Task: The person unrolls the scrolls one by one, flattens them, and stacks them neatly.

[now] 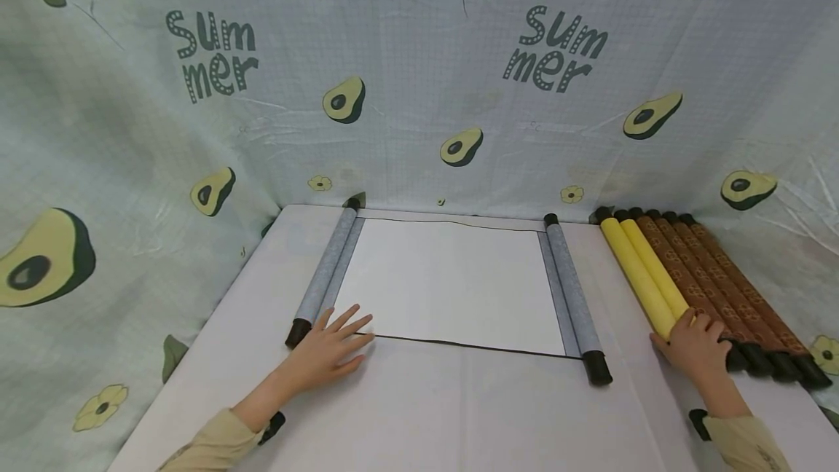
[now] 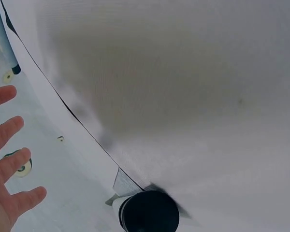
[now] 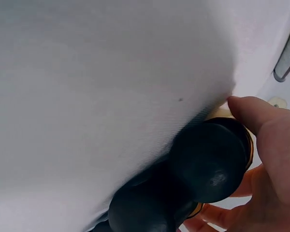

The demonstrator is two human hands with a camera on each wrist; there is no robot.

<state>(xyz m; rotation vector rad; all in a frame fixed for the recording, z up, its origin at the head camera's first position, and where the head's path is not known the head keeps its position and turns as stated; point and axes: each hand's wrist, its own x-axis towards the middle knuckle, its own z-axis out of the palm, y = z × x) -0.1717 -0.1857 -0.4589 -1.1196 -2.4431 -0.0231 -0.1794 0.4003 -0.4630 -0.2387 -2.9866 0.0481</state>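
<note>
Head view: the pale tabletop point(image 1: 419, 414) is backed by an avocado-printed curtain point(image 1: 406, 42). Right of the unrolled white scroll point(image 1: 452, 282), yellow rolls point(image 1: 634, 274) are held in the right hand's grip point(image 1: 695, 348); brown rolls point(image 1: 704, 281) are lined up farther right. The scroll's near-left corner is overlapped by the left hand point(image 1: 330, 352), its grip spread wide.

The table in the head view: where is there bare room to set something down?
The widest bare patch of table lies nearer than the open scroll, between the left hand and right hand. Narrower strips run left of the left grey roller and between the right grey roller and yellow rolls. Crowded: the right, where brown rolls lie beside yellow.
</note>
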